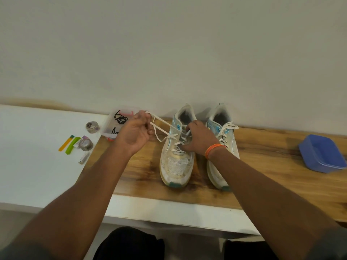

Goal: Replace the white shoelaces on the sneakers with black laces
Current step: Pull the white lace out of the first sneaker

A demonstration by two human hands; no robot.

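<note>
2 sneakers (199,147), no readable brand; label (79,142) illegible

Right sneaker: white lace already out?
No, the right sneaker is fully laced with its white lace; the hands work the left one.

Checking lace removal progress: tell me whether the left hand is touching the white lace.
Touching. The head view shows the left hand gripping the white lace, pulled taut from the left sneaker.

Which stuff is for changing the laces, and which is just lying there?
For the job: left sneaker, right sneaker, white lace pulled by the left hand, right hand on the shoe, black laces.

Lying about: blue tub, tape rolls, green clip, orange stick.
</note>
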